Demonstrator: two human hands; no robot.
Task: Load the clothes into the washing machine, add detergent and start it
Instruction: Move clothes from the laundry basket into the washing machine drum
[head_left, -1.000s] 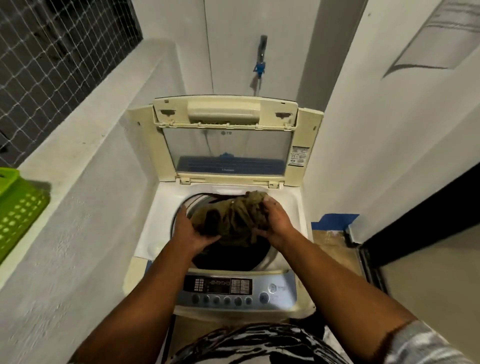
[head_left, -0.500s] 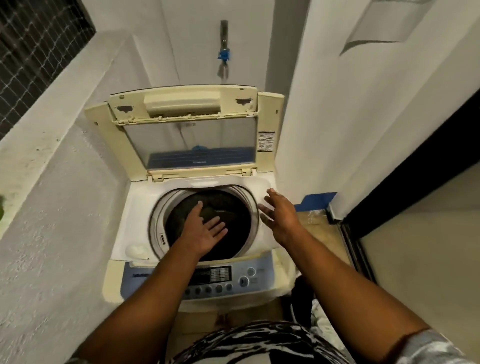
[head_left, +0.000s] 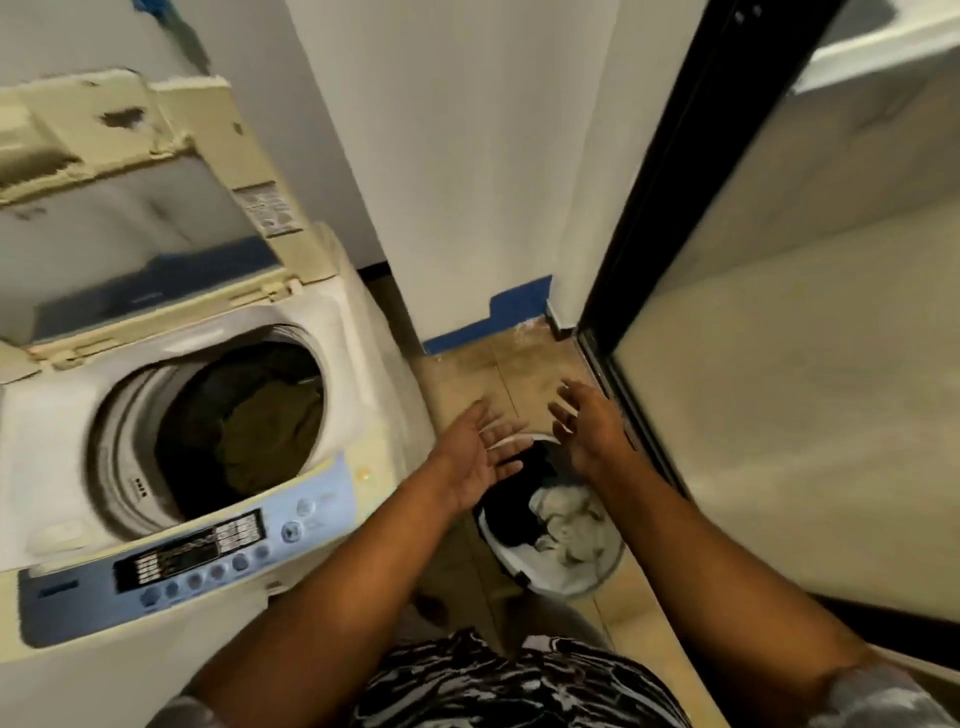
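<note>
Reaching down with left hand (head_left: 480, 449) and right hand (head_left: 589, 431), both spread open and empty, over the laundry basket (head_left: 597, 582) on the floor just right of the washing machine (head_left: 358, 332). Loading only partly done, judging by one olive garment (head_left: 265, 431) lying in the drum (head_left: 124, 415); detergent and start remaining. Counting in the basket: one dark piece (head_left: 511, 512), one pale bundle (head_left: 566, 519).

White plastered wall (head_left: 467, 156) at rear, blue painted strip (head_left: 498, 317) along its base. Tan tiled floor (head_left: 524, 369) below, dusty near the corner. Black door frame (head_left: 691, 156) at right, beside a frosted sliding panel (head_left: 810, 389). Dim, even lighting.
</note>
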